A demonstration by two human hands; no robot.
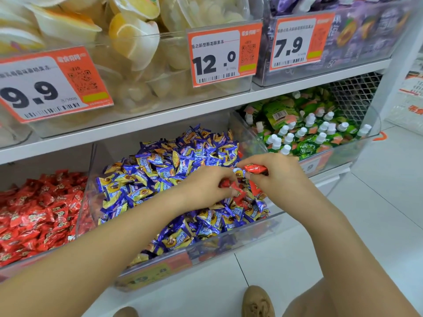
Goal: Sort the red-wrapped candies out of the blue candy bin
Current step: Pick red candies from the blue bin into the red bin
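Hands meet over the right end of the blue candy bin (256, 227), a clear tub heaped with blue and yellow wrapped sweets. The right hand (278, 173) pinches a red candy (256, 168) between thumb and fingertips, lifted just above the pile. The left hand (209, 183) has its fingers curled round several more red candies (233, 187), held close beside the right hand, so both hands are clamped on red wrappers. Just below and between the two hands, a few red wrappers (240, 201) lie among the blue ones in the bin, partly buried. Far to the left of the left hand, beyond the bin's clear wall, sits the red candy bin (34, 216), full of the same sort of red sweets. To the right of the right hand stands a bin of green drink pouches (304, 131). The step in hand looks like gathering: the strays are being picked out and collected in the left hand. The next move probably calls either for passing the right hand's piece into the left, or for plucking the buried reds below, and then for a carry leftwards over the wall to drop the handful among its own kind. A full handful may spill a piece back, so the grip needs care.
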